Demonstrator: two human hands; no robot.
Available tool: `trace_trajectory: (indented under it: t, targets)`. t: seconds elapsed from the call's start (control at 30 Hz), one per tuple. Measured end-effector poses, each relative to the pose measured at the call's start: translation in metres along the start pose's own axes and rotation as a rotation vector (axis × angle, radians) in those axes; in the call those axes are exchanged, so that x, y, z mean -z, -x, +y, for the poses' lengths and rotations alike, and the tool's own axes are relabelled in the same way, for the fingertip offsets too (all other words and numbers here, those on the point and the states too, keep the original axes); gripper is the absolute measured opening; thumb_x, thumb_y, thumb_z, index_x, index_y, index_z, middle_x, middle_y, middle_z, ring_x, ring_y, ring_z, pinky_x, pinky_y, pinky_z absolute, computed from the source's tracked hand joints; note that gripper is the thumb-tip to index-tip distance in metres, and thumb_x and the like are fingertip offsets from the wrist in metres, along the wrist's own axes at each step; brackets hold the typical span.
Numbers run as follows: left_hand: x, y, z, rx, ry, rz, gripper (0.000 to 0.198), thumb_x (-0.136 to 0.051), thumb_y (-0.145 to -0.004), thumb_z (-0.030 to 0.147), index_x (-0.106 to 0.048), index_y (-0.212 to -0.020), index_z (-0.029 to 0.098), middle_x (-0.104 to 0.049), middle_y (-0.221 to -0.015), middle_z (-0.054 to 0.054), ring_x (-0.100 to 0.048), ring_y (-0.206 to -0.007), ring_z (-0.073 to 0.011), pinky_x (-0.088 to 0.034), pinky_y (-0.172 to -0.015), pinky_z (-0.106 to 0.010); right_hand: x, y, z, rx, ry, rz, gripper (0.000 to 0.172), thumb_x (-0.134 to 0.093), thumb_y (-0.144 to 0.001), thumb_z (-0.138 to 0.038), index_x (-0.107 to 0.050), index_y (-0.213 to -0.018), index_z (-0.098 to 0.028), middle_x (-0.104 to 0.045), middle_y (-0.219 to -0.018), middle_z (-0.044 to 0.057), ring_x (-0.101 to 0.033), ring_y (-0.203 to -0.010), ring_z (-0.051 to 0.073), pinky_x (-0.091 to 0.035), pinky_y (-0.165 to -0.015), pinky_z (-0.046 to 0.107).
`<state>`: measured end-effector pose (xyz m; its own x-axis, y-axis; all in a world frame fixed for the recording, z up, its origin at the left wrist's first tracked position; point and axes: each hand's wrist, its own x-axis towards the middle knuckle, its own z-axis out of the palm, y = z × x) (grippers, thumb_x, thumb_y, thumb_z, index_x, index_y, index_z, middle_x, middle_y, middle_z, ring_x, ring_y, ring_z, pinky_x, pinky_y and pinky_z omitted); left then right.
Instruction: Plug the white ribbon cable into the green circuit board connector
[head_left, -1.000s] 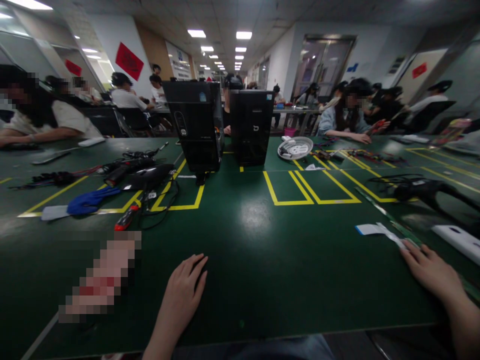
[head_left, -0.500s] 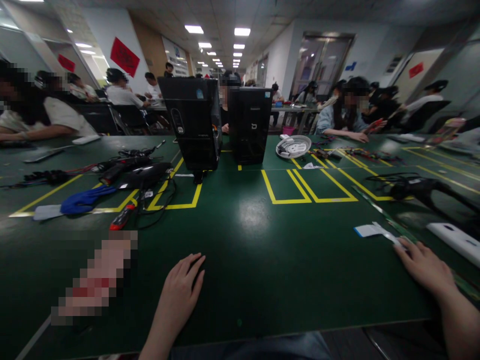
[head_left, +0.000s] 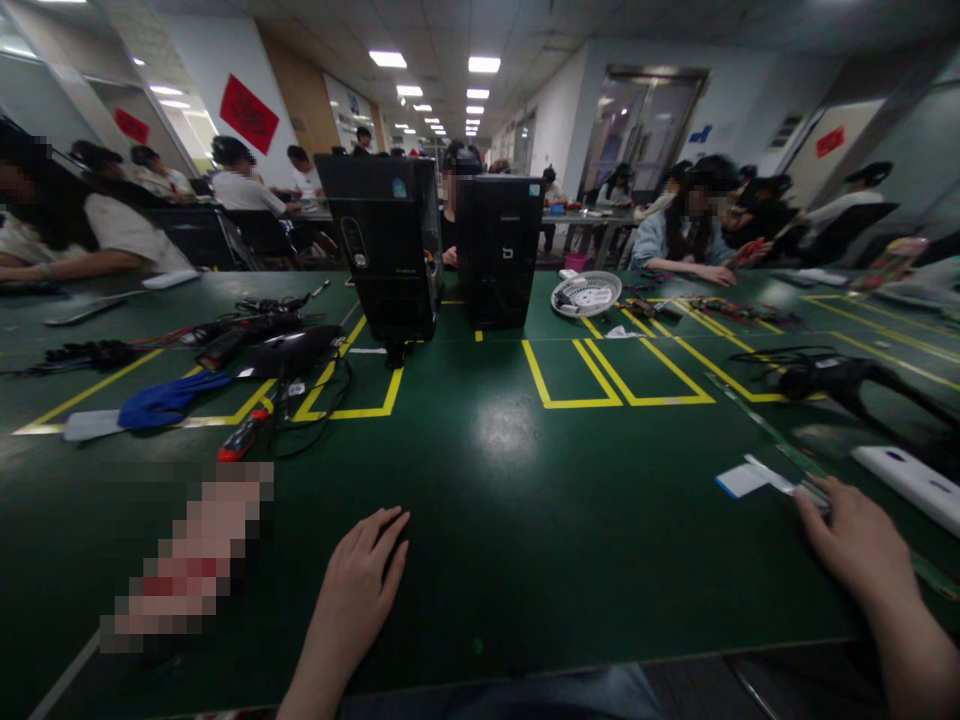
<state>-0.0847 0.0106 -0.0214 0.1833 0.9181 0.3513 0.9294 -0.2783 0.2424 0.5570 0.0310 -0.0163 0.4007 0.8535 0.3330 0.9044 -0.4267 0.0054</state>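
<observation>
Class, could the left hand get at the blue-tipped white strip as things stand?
Probably yes, reaching across: nothing stands between the left hand and white strip; the right hand is at its far end.

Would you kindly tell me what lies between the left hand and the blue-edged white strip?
In the head view, only green tabletop shows between the left hand and the white strip.

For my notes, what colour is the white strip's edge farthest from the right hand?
The strip's edge is blue; see head view.
</observation>
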Motion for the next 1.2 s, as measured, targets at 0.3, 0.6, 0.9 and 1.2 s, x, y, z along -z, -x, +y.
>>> trace_trajectory:
  t: [0.3,0.6,0.9,1.2]
  targets:
    - [0.0,0.0,0.001,-0.007,0.014,0.017,0.039,-0.042,-0.096,0.033,-0.062,-0.125,0.018,-0.063,-0.127,-0.011,-0.057,-0.119,-0.0283,-0.047,-0.1,-0.049,-0.008,0.017,-0.023,0.145,-0.212,-0.11,0.052,-0.029,-0.089,-0.044,-0.065,-0.115,-0.017,-0.058,-0.131,0.017,-0.051,-0.124,0.03,-0.042,-0.099,0.045]
    - [-0.001,-0.001,-0.001,-0.02,0.022,0.027,0.038,-0.043,-0.096,0.033,-0.061,-0.125,0.019,-0.062,-0.127,-0.011,-0.057,-0.119,-0.0276,-0.047,-0.1,-0.049,0.027,0.076,-0.17,0.618,-0.417,-0.128,0.044,-0.034,-0.096,-0.044,-0.063,-0.123,-0.025,-0.057,-0.134,0.01,-0.049,-0.128,0.027,-0.033,-0.107,0.06]
    - [-0.001,0.0,-0.001,-0.016,0.016,0.03,0.037,-0.043,-0.095,0.033,-0.062,-0.124,0.019,-0.063,-0.126,-0.011,-0.058,-0.118,-0.0276,-0.047,-0.1,-0.048,0.092,0.136,-0.288,0.967,-0.646,-0.503,0.043,-0.037,-0.099,-0.044,-0.05,-0.138,-0.028,-0.048,-0.145,0.004,-0.034,-0.14,0.02,-0.025,-0.118,0.049]
    - [0.0,0.0,0.001,-0.016,0.007,0.014,0.038,-0.043,-0.095,0.032,-0.062,-0.125,0.018,-0.062,-0.127,-0.011,-0.057,-0.118,-0.028,-0.047,-0.1,-0.049,0.103,0.15,-0.309,1.021,-0.668,-0.578,0.043,-0.043,-0.098,-0.042,-0.05,-0.137,-0.028,-0.047,-0.145,0.003,-0.031,-0.141,0.021,-0.02,-0.119,0.049]
